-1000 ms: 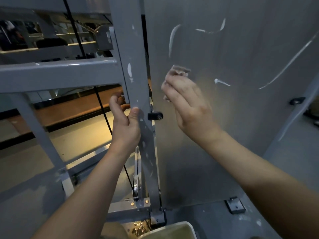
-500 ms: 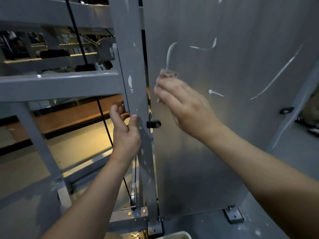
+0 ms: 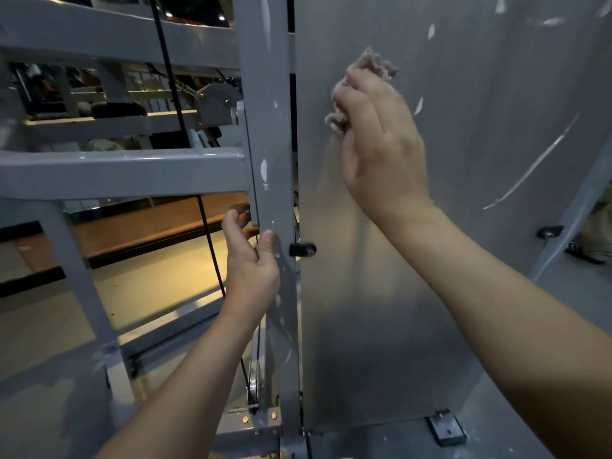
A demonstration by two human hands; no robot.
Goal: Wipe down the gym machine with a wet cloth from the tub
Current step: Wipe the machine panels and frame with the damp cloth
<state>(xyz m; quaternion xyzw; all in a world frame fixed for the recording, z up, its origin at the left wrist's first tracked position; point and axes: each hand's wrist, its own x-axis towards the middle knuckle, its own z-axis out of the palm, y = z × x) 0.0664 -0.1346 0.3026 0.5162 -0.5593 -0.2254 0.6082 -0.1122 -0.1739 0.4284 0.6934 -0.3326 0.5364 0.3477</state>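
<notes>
1. Head view shows the cloth (image 3: 374, 62), a pale, frayed wad, bunched in your right grip (image 3: 381, 140). It pokes out above your fingers and again at the thumb side, and it is pressed against the gym machine's grey panel (image 3: 381, 326), high up near the panel's left edge.
2. Your right grip is closed round the cloth, fingers curled over it and the back of the hand facing you. The forearm runs down toward the lower right.
3. Your left grip (image 3: 251, 263) is wrapped on the grey upright post (image 3: 268, 94) just left of the panel. The thumb lies on the post's front face and the fingers hook round its left edge.
4. A small black knob (image 3: 303, 249) sits just right of your left thumb, at the seam between post and panel.
5. White scuff marks (image 3: 530, 167) streak the panel to the right of the cloth and above it; the longest is a curved line well to the right.
6. A grey horizontal bar (image 3: 116, 170) meets the post from the left, just above your left grip.
7. A black cable (image 3: 172, 81) runs down behind that bar, and a pulley (image 3: 254, 385) shows near the post's foot.
8. A dark foot bracket (image 3: 445, 429) lies at the panel's lower right corner.
</notes>
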